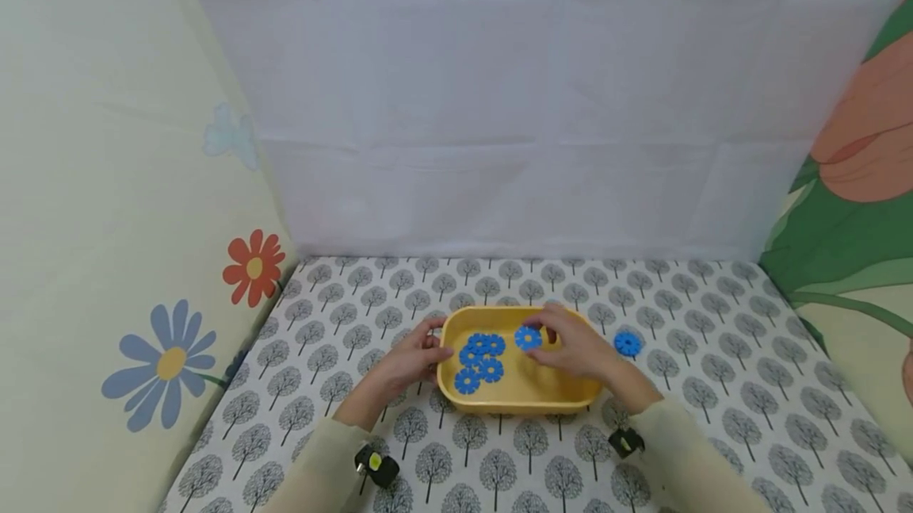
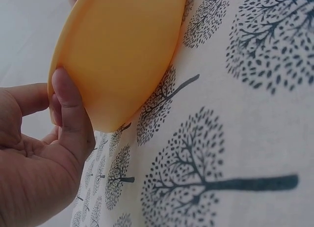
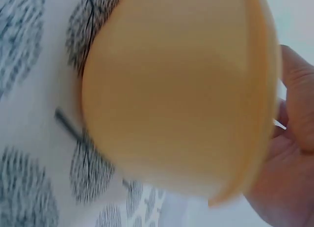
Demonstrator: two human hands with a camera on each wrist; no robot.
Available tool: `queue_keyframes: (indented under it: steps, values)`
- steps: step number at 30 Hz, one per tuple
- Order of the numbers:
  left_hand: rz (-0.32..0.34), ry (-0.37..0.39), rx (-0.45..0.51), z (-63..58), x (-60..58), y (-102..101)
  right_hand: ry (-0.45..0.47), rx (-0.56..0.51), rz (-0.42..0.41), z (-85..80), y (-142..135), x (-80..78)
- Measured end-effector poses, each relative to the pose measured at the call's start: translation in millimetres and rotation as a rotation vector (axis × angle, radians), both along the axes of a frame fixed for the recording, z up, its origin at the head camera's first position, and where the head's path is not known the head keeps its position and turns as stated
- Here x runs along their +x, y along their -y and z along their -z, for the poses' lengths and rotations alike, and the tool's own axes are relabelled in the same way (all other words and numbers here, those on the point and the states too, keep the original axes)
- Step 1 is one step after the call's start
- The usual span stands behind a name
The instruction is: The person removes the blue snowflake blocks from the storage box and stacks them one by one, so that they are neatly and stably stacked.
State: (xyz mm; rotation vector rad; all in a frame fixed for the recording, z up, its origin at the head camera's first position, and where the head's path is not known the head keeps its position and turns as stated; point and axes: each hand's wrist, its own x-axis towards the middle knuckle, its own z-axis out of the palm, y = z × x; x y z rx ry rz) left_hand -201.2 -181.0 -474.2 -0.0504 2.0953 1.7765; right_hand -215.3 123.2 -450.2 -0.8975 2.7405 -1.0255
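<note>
A yellow tray (image 1: 542,390) stands on the tree-print cloth. My left hand (image 1: 410,356) grips its left rim, and the left wrist view shows the thumb (image 2: 68,97) against the tray's outer wall. Over the right half of the tray, my right hand (image 1: 574,345) pinches a blue flower-shaped disc (image 1: 528,338) between thumb and fingers. Several more blue discs (image 1: 467,380) lie in the tray's left half, some overlapping. In the right wrist view the tray's wall (image 3: 171,99) hides the fingertips and the held disc, and only part of the right hand (image 3: 289,163) shows.
Another blue disc or small stack of discs (image 1: 628,344) lies on the cloth (image 1: 699,434) to the right of the tray. A white sheet (image 1: 456,116) hangs behind the table. Printed flower panels (image 1: 128,204) stand at both sides.
</note>
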Motion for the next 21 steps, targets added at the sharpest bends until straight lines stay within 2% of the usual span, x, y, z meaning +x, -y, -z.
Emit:
queue_keyframes:
  steps: [6,13,18,21]
  values:
    - [0.005,0.002,-0.001,-0.4,-0.2,0,-0.099,-0.045,0.060,-1.3,-34,-0.5]
    - [0.002,0.009,-0.009,-1.0,0.3,0,-0.115,-0.066,0.147,-1.7,-74,1.2]
    - [0.001,0.011,-0.009,-0.5,-0.5,0,-0.150,-0.075,0.179,3.9,-98,2.4]
    - [0.001,0.010,-0.007,0.4,-0.9,0,-0.136,-0.060,0.220,9.1,-109,2.3]
